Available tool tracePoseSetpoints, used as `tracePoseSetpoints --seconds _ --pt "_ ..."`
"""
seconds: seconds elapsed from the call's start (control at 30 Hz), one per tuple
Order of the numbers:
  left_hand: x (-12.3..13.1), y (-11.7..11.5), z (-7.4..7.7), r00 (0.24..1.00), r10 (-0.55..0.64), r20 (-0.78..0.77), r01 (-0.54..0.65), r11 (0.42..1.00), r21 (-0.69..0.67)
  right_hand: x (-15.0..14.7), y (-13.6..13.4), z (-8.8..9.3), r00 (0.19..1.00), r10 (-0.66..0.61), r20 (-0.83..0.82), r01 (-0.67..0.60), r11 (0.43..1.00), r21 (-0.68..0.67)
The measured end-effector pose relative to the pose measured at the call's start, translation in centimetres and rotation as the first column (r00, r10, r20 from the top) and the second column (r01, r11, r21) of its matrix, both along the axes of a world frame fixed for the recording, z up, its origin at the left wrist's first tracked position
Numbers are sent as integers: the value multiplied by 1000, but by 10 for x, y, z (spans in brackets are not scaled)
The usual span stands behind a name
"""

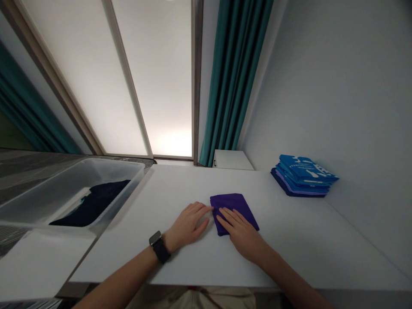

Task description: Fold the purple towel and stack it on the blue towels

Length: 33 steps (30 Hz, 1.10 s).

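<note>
A purple cloth (236, 202), folded into a flat square, lies on the white table (289, 249) in front of me. My right hand (240, 229) rests palm down on it with the fingers stretched out. On the table just left of the cloth is my left hand (189, 223), its fingers loosely extended and one fingertip at the cloth's left edge. A dark watch sits on my left wrist. Neither hand grips anything.
A stack of folded blue and purple cloths (305, 176) stands at the right by the wall. To the left is a translucent plastic bin (96, 165) with dark cloth (96, 204) inside. A low white cabinet (233, 159) stands beyond the table's far edge, below a teal curtain (238, 77).
</note>
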State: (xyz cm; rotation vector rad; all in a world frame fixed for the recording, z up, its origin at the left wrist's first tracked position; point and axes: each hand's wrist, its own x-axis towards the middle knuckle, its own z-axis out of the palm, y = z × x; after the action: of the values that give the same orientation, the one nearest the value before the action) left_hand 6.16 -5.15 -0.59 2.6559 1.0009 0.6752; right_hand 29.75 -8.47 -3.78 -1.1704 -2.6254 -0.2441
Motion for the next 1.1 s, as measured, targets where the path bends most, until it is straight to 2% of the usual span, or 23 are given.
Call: tracePoseSetpoints --seconds 0.07,0.13,0.23,0.37,0.57,0.83,0.93,1.1 --pt "7 7 -2 997 75 18 -76 997 23 4 -4 8 999 15 -42 -17 999 -48" --pt "18 13 -4 996 87 -18 -86 996 30 11 -3 16 996 8 -85 -16 995 -95" --pt "37 17 -9 993 88 -82 -86 996 28 26 11 19 985 -86 -150 66 989 -129" --pt "52 17 -23 981 132 -139 -130 991 20 46 41 12 967 -171 -187 138 975 -176" --pt "55 13 -34 971 152 -185 -149 988 28 61 60 -5 978 -147 -147 97 949 -299" --pt "52 17 -34 974 118 -195 -113 993 36 60 60 -11 976 -177 -124 131 940 -315" --pt "51 19 -27 971 97 -218 -93 995 29 58 57 -15 939 -240 -245 160 938 -306" --pt "68 3 -13 979 114 -169 -94 988 121 67 51 -16 799 -324 -507 188 935 -301"
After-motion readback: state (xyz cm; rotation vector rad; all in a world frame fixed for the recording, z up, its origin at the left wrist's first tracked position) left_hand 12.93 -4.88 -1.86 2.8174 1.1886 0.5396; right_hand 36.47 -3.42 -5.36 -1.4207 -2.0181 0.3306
